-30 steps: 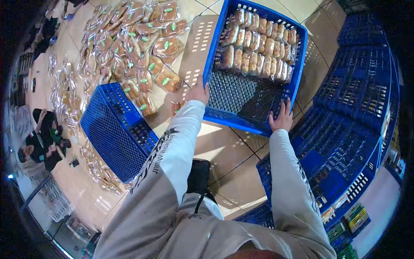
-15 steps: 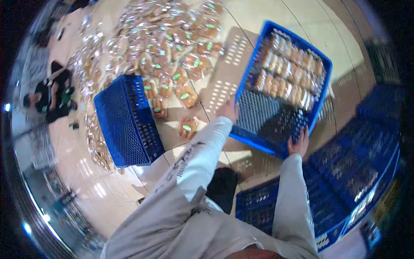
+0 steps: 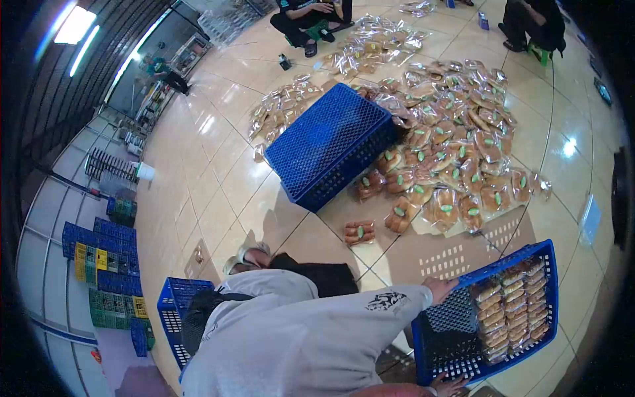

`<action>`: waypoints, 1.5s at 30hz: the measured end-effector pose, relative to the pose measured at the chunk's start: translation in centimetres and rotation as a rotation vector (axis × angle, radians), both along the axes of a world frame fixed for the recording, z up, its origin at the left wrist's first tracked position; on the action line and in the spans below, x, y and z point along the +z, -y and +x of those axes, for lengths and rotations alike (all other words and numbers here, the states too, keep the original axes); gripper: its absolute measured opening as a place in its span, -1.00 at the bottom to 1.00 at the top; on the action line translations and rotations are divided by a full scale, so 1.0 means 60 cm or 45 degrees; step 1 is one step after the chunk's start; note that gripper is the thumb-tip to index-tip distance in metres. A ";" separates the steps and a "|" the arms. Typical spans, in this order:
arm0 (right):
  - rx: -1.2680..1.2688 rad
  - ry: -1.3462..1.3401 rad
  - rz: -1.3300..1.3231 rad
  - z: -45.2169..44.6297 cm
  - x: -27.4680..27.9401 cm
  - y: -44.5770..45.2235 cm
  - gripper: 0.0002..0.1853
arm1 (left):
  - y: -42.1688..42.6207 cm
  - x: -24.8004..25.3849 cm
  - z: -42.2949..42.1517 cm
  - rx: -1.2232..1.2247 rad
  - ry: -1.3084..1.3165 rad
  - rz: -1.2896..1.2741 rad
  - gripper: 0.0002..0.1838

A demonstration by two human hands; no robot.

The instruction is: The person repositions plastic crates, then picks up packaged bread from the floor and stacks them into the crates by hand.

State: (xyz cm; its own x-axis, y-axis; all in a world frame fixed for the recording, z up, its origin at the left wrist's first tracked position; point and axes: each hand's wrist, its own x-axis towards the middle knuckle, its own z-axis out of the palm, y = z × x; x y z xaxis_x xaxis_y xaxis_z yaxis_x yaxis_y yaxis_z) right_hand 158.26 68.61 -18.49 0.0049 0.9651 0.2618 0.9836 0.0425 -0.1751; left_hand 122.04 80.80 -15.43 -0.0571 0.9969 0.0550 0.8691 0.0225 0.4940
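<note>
A blue crate at the lower right holds three rows of wrapped bread rolls, with bare mesh floor beside them. My left hand grips its upper left rim, fingers over the edge. At the lower rim is my right hand, its fingers on the crate and partly cut off by the frame's bottom. A single bread packet lies on the tiles to the left. Beyond it, many bagged breads with green labels are spread over the floor.
Another blue crate lies tipped beside the breads. One more crate stands at my lower left. People sit at the top and top right; someone stands far off. Stacked crates line the left.
The view has swung round to the left, so the held crate now appears at the lower right. Both hands are still on its rim, and its bread rows remain inside.
</note>
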 end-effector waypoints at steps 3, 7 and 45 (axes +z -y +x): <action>0.024 -0.019 -0.001 0.021 -0.028 -0.030 -0.27 | -0.002 -0.021 0.032 0.062 0.104 -0.254 -0.50; 0.049 -0.026 -0.007 0.079 -0.035 -0.084 -0.27 | -0.004 -0.043 0.076 0.015 0.123 -0.412 -0.54; 0.414 0.034 -0.472 0.480 0.127 -0.811 -0.17 | -0.410 0.046 0.484 0.795 0.168 -0.551 -0.45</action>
